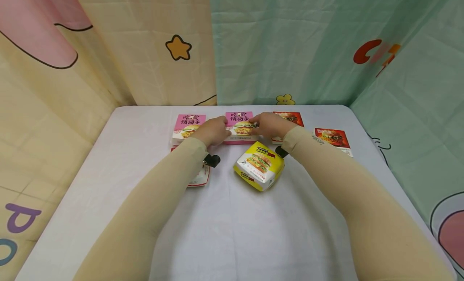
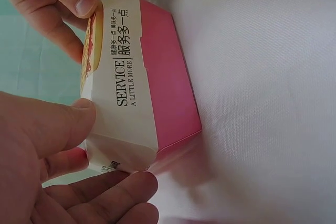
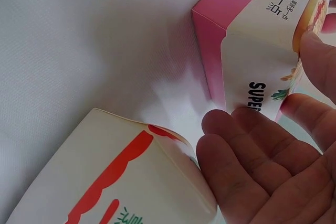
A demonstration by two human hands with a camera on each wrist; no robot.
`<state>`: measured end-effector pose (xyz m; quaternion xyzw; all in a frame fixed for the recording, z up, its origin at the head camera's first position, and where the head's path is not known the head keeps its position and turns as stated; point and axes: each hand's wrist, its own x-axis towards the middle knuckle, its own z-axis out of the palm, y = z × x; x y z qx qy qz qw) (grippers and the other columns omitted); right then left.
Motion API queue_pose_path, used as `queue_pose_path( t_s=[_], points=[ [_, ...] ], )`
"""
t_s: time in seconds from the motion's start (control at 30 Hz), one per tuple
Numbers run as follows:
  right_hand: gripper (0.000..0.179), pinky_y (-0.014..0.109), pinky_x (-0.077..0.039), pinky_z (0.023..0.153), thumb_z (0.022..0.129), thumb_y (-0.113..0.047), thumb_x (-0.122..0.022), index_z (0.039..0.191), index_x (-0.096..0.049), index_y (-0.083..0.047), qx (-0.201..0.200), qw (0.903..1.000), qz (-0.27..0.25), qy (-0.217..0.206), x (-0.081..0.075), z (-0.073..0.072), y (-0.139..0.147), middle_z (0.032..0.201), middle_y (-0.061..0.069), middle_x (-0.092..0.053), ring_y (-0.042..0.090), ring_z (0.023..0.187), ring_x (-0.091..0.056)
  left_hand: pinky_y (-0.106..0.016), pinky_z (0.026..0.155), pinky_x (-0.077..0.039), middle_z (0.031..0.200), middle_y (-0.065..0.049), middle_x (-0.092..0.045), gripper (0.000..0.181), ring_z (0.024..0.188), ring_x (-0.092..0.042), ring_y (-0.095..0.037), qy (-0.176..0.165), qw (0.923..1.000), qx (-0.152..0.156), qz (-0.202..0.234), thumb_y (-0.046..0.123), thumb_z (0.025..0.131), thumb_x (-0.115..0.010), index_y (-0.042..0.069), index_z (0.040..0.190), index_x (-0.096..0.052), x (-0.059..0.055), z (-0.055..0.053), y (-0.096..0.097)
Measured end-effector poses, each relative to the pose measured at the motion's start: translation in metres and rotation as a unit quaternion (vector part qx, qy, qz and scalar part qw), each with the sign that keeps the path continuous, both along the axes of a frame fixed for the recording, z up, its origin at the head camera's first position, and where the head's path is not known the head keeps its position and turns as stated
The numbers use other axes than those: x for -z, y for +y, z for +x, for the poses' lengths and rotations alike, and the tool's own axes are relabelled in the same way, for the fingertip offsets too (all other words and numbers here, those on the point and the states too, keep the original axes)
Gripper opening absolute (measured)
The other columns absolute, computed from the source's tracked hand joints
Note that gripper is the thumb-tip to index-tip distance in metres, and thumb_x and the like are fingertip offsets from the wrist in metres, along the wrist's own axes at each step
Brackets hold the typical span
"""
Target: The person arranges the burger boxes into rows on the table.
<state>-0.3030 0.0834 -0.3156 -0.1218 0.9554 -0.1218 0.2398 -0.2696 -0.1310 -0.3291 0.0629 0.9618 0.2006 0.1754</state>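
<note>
At the back of the table stands a pink and white burger box (image 1: 239,125) with a burger picture on top. My left hand (image 1: 212,130) is at its left end; in the left wrist view its thumb (image 2: 79,119) touches the upper edge and the other fingers lie loosely by the end panel. At the opposite end is my right hand (image 1: 270,125). Its thumb (image 3: 317,59) and forefinger are at the box's top edge, while the remaining fingers lie relaxed between this box and a white box with red trim (image 3: 121,182).
A yellow and white burger box (image 1: 261,164) sits turned at an angle in front. Another pink box (image 1: 188,128) stands left, red-topped boxes (image 1: 333,138) right. Under the left forearm, a white box with red edging (image 1: 201,178) is partly hidden. Printed curtains surround the table (image 1: 232,232).
</note>
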Motion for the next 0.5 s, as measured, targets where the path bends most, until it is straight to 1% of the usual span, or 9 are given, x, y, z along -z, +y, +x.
queue_pose_path(
  t_s=[0.23,0.5],
  points=[
    [0.067,0.051,-0.044,0.12,0.102,-0.042,-0.069,0.162,-0.044,-0.027,0.003,1.0,0.0,-0.003,0.0012,-0.0009,-0.0007,0.163,0.007,-0.048,0.029,0.137,-0.051,-0.053,0.119,-0.044,0.148,-0.013,-0.061,0.056,0.133,-0.058,-0.031,-0.009,0.9998,-0.013,0.011,0.036,0.107,-0.06,0.012,0.155,-0.044,-0.0004,0.002,0.0005],
    [0.067,0.052,-0.045,0.119,0.102,-0.043,-0.068,0.162,-0.043,-0.026,-0.007,0.9999,0.009,0.005,-0.0003,0.0003,-0.0013,0.162,0.009,-0.049,0.03,0.134,-0.053,-0.052,0.119,-0.044,0.15,-0.015,-0.058,0.058,0.133,-0.057,-0.031,-0.003,0.9999,-0.007,0.01,0.036,0.108,-0.058,0.011,0.157,-0.042,-0.0007,0.0018,-0.0014]
  ],
)
